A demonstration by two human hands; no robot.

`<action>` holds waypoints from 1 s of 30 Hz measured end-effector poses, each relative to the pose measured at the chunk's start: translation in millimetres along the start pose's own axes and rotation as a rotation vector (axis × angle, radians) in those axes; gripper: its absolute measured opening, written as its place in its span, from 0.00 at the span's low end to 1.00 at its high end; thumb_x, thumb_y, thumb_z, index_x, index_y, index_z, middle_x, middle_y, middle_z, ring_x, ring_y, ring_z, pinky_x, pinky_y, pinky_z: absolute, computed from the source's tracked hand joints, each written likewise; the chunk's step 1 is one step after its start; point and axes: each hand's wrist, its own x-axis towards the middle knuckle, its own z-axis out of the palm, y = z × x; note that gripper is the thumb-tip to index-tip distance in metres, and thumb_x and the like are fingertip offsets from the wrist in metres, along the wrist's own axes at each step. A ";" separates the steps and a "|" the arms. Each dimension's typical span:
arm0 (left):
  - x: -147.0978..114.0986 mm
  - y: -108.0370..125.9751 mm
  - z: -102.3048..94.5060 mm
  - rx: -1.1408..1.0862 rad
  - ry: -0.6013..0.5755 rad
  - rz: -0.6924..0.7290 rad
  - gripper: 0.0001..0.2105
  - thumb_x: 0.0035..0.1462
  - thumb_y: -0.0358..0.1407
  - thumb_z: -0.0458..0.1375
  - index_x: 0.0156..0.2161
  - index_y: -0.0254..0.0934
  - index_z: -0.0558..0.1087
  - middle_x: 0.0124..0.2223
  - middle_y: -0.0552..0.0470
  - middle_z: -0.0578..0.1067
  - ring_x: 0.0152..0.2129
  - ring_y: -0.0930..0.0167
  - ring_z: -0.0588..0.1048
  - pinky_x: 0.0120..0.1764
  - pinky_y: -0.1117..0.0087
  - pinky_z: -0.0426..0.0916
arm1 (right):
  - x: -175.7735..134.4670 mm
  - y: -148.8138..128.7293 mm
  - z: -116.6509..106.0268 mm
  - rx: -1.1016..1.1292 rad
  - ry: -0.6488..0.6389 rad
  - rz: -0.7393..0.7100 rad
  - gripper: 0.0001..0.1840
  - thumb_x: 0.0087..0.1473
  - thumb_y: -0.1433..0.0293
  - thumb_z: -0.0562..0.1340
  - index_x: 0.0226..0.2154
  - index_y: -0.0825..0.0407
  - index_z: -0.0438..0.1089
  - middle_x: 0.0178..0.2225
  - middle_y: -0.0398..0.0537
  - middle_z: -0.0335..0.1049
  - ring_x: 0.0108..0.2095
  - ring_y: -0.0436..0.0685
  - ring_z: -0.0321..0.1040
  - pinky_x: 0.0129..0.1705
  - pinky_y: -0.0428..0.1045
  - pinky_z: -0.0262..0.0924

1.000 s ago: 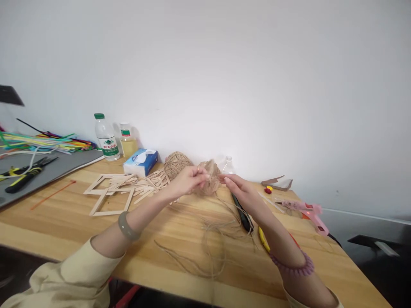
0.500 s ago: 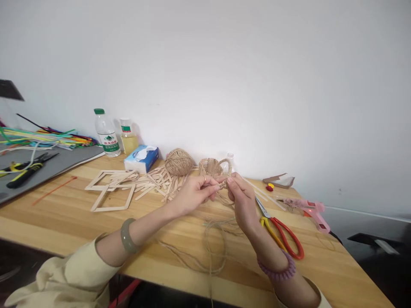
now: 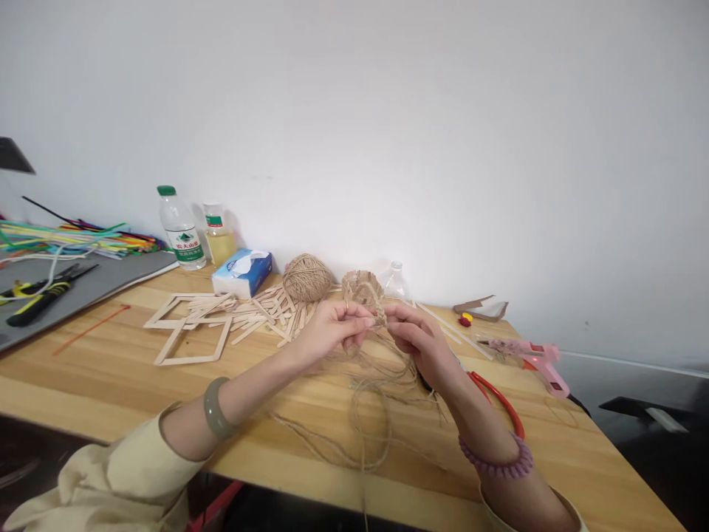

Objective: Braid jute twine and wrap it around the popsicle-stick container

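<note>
My left hand (image 3: pixel 339 325) pinches a braided length of jute twine (image 3: pixel 379 301) between thumb and forefinger. From the other side, my right hand (image 3: pixel 418 332) closes its fingertips on the same braid, close to the left fingertips. The braid curves up in a small loop above my fingers. Loose strands of twine (image 3: pixel 365 388) trail below and spread in loops over the table, one running off its front edge. Just behind the braid stands a brown, ragged-rimmed cup-shaped piece (image 3: pixel 354 283), with a ball of jute twine (image 3: pixel 306 278) to its left.
Scissors with red handles (image 3: pixel 501 399) lie partly under my right forearm. A pink glue gun (image 3: pixel 535 355) rests on the right. Wooden craft sticks (image 3: pixel 277 310), stick frames (image 3: pixel 193 360), a tissue pack (image 3: pixel 244 273), a water bottle (image 3: pixel 182 233) and pliers (image 3: pixel 47 299) are on the left.
My right hand has shifted its grip and turned, its fingers now pointing left. The braid's loop has swung left and now stands up between my hands. My right forearm covers more of the scissors.
</note>
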 end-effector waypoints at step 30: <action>-6.2 -7.9 -1.4 0.919 0.300 0.906 0.06 0.52 0.27 0.54 0.33 0.33 0.74 0.30 0.48 0.72 0.28 0.73 0.68 0.31 0.71 0.64 | 6.8 19.9 19.8 -0.073 0.182 -0.129 0.18 0.54 0.60 0.54 0.19 0.52 0.55 0.16 0.36 0.48 0.19 0.46 0.43 0.21 0.45 0.39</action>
